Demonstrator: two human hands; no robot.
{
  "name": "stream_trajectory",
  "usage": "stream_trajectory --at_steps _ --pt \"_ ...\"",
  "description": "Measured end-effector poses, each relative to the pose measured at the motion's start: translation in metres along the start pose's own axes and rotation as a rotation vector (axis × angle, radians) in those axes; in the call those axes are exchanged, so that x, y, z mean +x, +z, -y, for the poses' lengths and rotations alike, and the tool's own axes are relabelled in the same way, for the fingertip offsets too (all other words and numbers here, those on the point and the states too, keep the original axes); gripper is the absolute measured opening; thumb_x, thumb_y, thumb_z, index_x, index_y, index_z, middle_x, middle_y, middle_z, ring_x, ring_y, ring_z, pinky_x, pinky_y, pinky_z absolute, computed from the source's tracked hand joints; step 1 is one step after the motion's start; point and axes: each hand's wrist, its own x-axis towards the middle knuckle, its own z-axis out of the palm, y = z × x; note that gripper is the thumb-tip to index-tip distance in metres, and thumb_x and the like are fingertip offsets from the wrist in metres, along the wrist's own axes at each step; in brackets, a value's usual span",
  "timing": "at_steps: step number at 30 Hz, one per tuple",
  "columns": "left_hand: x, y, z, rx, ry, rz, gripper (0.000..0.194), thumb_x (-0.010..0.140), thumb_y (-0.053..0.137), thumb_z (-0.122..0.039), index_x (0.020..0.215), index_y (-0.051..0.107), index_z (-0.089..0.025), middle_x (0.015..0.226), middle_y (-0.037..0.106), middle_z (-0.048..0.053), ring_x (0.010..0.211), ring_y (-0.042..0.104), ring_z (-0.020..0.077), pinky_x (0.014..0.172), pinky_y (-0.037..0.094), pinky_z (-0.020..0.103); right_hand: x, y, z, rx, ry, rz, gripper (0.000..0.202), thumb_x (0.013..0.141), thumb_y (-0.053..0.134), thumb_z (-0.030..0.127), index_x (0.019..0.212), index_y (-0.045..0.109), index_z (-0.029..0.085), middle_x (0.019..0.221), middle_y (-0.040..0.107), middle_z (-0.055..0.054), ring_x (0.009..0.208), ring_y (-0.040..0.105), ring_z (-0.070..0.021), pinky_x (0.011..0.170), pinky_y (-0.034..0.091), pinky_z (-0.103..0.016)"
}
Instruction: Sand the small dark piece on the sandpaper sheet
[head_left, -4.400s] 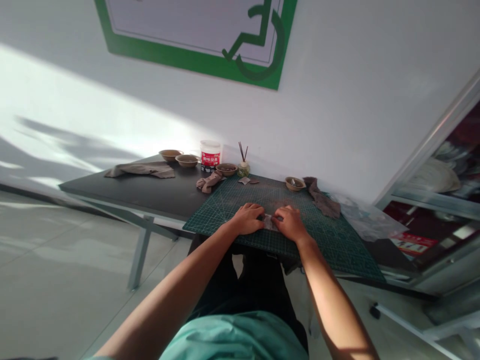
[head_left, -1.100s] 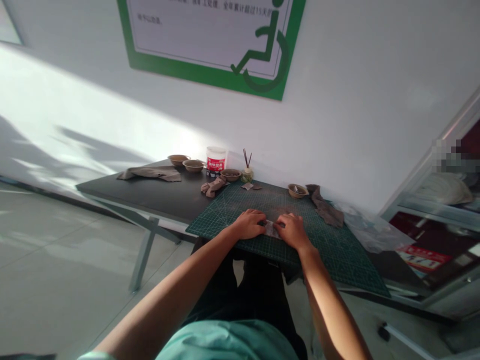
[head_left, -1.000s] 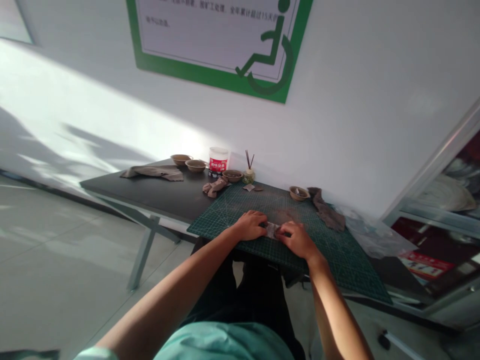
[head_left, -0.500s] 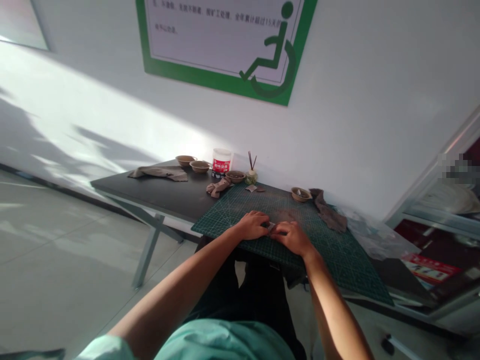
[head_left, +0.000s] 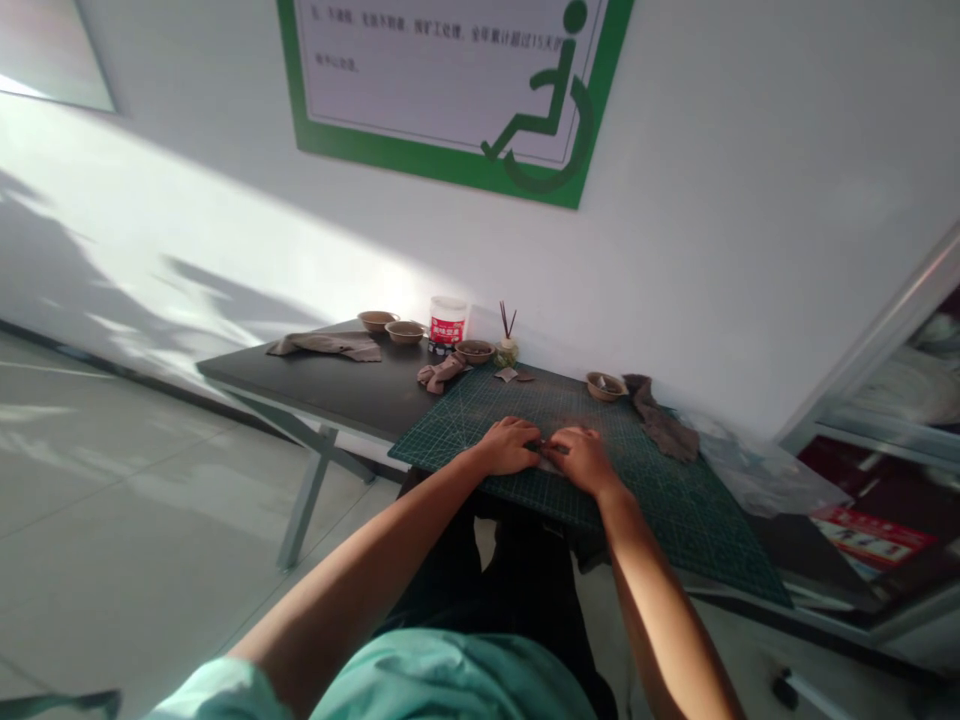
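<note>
My left hand (head_left: 508,446) and my right hand (head_left: 581,458) meet low over the near part of the green cutting mat (head_left: 517,400). The fingers of both are bent and closed around something small between them. A small pale, flat piece (head_left: 551,466) shows just below my right fingers. What it is, and what the fingertips grip, is too small and partly hidden to tell. Beyond the hands, a small light square scrap (head_left: 506,375) lies near the mat's far edge, with a brown piece (head_left: 526,378) beside it.
Along the wall stand two bowls (head_left: 406,332), a red-labelled tub (head_left: 448,323), another bowl (head_left: 475,350) and a reed diffuser (head_left: 508,345). A bowl (head_left: 604,387) and dark cloth (head_left: 661,420) lie right. Crumpled cloth (head_left: 442,373) and grey cloth (head_left: 326,346) are left; plastic sheeting (head_left: 757,470) lies far right.
My right hand has shifted slightly away from me and turned at the fingers. The pale piece now shows below it instead of between the hands. My left hand stays nearly in place.
</note>
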Motion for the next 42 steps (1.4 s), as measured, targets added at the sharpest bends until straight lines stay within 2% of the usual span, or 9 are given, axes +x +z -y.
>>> stream_trajectory --at_steps 3,7,14,18,23,26,33,37,42 --pt "0.000 0.000 0.000 0.004 -0.008 -0.006 0.034 0.097 0.061 -0.037 0.125 0.061 -0.018 0.132 0.059 0.011 0.117 0.060 0.0251 0.100 0.051 0.049 -0.004 -0.003 -0.004 -0.030 0.038 -0.027 0.023 0.098 0.062 0.037 0.105 0.068 0.016 0.114 0.068 -0.008 0.109 0.064 -0.0239 0.099 0.049 -0.049" --pt "0.001 0.000 -0.002 0.004 -0.010 -0.012 0.034 0.097 0.061 -0.037 0.125 0.061 -0.018 0.133 0.059 0.011 0.117 0.059 0.0252 0.100 0.051 0.049 -0.017 -0.009 -0.005 -0.011 -0.028 0.016 0.024 0.097 0.064 0.039 0.097 0.069 0.016 0.107 0.071 -0.006 0.104 0.066 -0.0218 0.100 0.049 -0.047" --pt "-0.001 0.000 -0.001 0.018 0.022 -0.016 0.033 0.097 0.060 -0.037 0.124 0.061 -0.019 0.134 0.059 0.011 0.119 0.059 0.0253 0.101 0.050 0.050 -0.007 -0.002 -0.003 -0.039 0.039 -0.047 0.023 0.098 0.061 0.036 0.107 0.067 0.016 0.113 0.068 -0.007 0.107 0.065 -0.0231 0.096 0.051 -0.047" --pt "0.000 0.001 0.000 0.019 0.039 -0.024 0.033 0.097 0.061 -0.037 0.124 0.062 -0.019 0.134 0.059 0.011 0.119 0.059 0.0253 0.101 0.050 0.050 -0.009 -0.004 -0.003 -0.044 0.020 -0.031 0.024 0.097 0.063 0.037 0.107 0.067 0.016 0.114 0.068 -0.007 0.105 0.065 -0.0227 0.097 0.051 -0.047" --pt "-0.002 0.001 -0.001 0.022 0.038 -0.028 0.033 0.097 0.060 -0.037 0.125 0.061 -0.019 0.134 0.058 0.011 0.119 0.058 0.0255 0.102 0.050 0.050 -0.016 -0.008 0.000 -0.054 0.082 -0.075 0.022 0.098 0.061 0.037 0.098 0.068 0.016 0.106 0.069 -0.006 0.107 0.064 -0.0231 0.099 0.048 -0.048" --pt "-0.002 -0.001 -0.002 0.019 0.040 -0.018 0.033 0.097 0.061 -0.037 0.124 0.061 -0.018 0.133 0.059 0.011 0.119 0.059 0.0255 0.101 0.050 0.050 -0.017 -0.008 0.005 -0.024 0.031 -0.037 0.021 0.095 0.066 0.037 0.090 0.069 0.017 0.099 0.071 -0.004 0.103 0.065 -0.0217 0.102 0.045 -0.047" --pt "-0.001 -0.001 -0.002 0.015 0.009 -0.008 0.035 0.097 0.061 -0.037 0.125 0.061 -0.018 0.134 0.058 0.011 0.119 0.058 0.0259 0.101 0.050 0.050 -0.010 -0.010 0.005 -0.034 0.096 -0.078 0.023 0.098 0.061 0.038 0.095 0.068 0.016 0.105 0.070 -0.006 0.108 0.063 -0.0237 0.103 0.043 -0.049" --pt "0.000 -0.001 -0.002 -0.002 0.002 -0.001 0.034 0.097 0.061 -0.037 0.125 0.061 -0.018 0.133 0.059 0.011 0.118 0.059 0.0255 0.101 0.050 0.050 -0.017 -0.015 0.005 0.001 0.015 0.004 0.019 0.093 0.068 0.037 0.087 0.071 0.018 0.101 0.073 -0.003 0.104 0.064 -0.0217 0.106 0.039 -0.048" --pt "0.000 -0.002 -0.003 -0.034 0.004 -0.004 0.034 0.097 0.061 -0.037 0.125 0.061 -0.018 0.134 0.058 0.011 0.119 0.059 0.0257 0.101 0.050 0.050 -0.007 -0.007 0.004 -0.021 0.051 -0.025 0.021 0.097 0.063 0.037 0.099 0.070 0.017 0.110 0.070 -0.006 0.111 0.063 -0.0237 0.106 0.041 -0.051"
